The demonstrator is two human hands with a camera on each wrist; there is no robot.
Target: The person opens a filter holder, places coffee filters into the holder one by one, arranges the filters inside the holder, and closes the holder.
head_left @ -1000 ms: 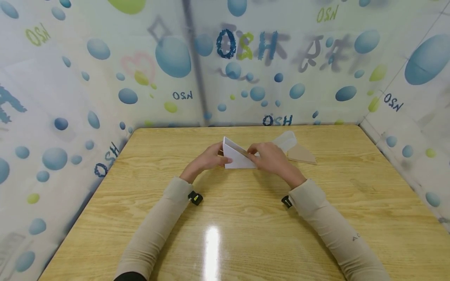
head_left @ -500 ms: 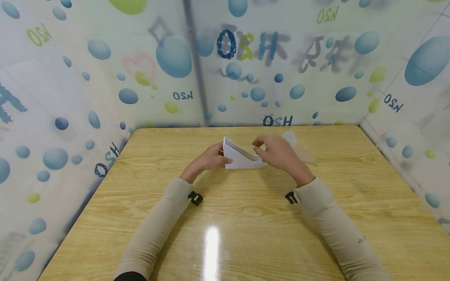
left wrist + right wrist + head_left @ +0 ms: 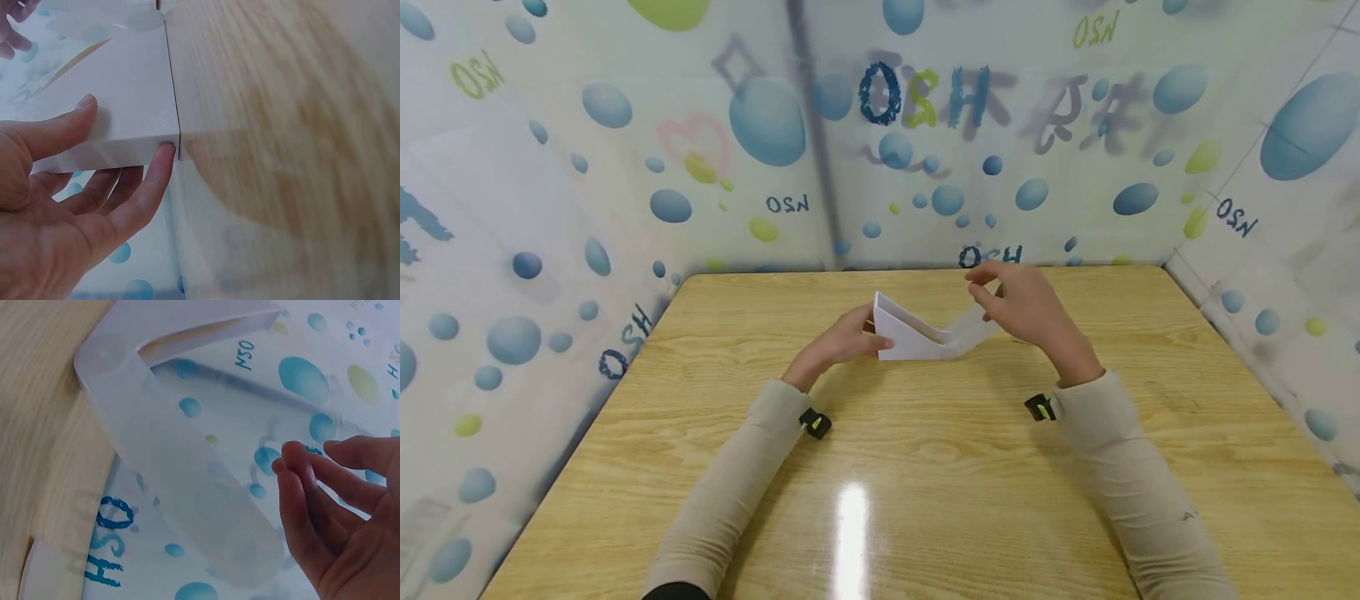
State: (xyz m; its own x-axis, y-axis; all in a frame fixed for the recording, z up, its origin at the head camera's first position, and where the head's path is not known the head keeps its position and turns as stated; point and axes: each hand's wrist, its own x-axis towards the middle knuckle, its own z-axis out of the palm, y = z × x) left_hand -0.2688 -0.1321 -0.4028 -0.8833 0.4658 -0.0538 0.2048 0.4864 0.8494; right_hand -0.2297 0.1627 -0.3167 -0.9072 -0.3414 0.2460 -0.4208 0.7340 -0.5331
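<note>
A white box (image 3: 910, 337) with a slanted open top stands on the table in the head view. My left hand (image 3: 850, 335) grips its left end, thumb on the near face; in the left wrist view the fingers lie under and around that end. A brownish edge (image 3: 74, 64) shows in the box's slot. From the box's low right end a translucent flap (image 3: 181, 462) swings outward, pivoted at a rounded corner. My right hand (image 3: 1026, 304) hangs above the flap, fingers loosely bent, nothing visible between them. The right hand covers the flap's far end in the head view.
The wooden table (image 3: 925, 467) spreads around both arms. Behind it rises a patterned cloth wall (image 3: 880, 183). A pale flat piece (image 3: 47, 572) lies on the table in the right wrist view. Black wrist devices (image 3: 1040, 407) sit at the cuffs.
My right hand has left the box's slot, rising up and to the right, and now covers most of the brown fan-shaped paper. The left hand and box have stayed put.
</note>
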